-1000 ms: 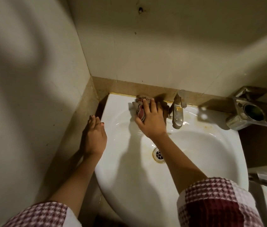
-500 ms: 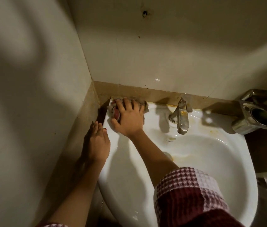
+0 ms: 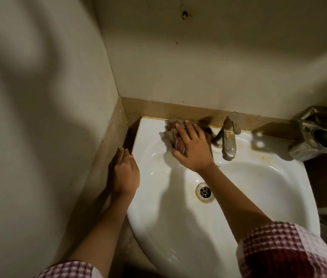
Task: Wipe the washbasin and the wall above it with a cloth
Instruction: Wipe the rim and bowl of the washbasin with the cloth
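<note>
Right hand (image 3: 192,149) has slid the cloth (image 3: 175,138) back from the washbasin's (image 3: 158,217) rear-left corner toward the tap (image 3: 228,137) — fingers (image 3: 190,130) flat, pressing it on the back ledge. Left hand (image 3: 125,171) rests flat-fingered on the left rim — wall (image 3: 198,67) likely still to do.

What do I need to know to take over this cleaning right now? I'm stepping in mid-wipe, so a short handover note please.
Left hand: open, resting flat on the left rim of the washbasin.
Right hand: fingers flat, pressing the cloth onto the back rim, just left of the tap.
Done: hard to judge; the bowl's left side looks wet and shiny.
Left: yellowish stains on the rim right of the tap; the wall above, which shows dark spots.
</note>
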The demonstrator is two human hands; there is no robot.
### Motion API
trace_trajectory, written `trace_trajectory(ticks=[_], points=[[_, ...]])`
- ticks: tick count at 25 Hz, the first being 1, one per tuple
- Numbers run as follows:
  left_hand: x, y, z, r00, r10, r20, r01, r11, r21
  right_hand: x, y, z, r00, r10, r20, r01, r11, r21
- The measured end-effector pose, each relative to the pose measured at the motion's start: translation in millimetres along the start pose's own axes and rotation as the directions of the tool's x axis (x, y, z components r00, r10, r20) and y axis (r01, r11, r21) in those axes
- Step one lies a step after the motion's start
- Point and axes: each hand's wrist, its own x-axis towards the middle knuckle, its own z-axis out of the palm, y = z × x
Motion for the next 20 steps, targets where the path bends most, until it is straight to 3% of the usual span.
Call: trace_trajectory(ticks=[5,12,15,20], points=[[1,-6,4,0.997,0.059,-0.056,-0.059,0.998,0.011,10,-22,-2,0.989,0.146,0.032,-0.147,0.989,0.008],[-6,0,-5,0.985,0.095,-0.143,-0.112,0.987,-0.119,32,-93,22,0.995,-0.098,0.036,0.096,0.994,0.058],[-19,-1,-16,0.989,0.08,-0.128,-0.109,0.964,-0.241,-6,-114,35,0.973,-0.224,-0.053,0.229,0.964,0.135],[-59,-33,-39,0.994,0.1,-0.053,-0.11,0.968,-0.225,-60,-144,46,0.949,-0.257,-0.184,0.307,0.891,0.334]])
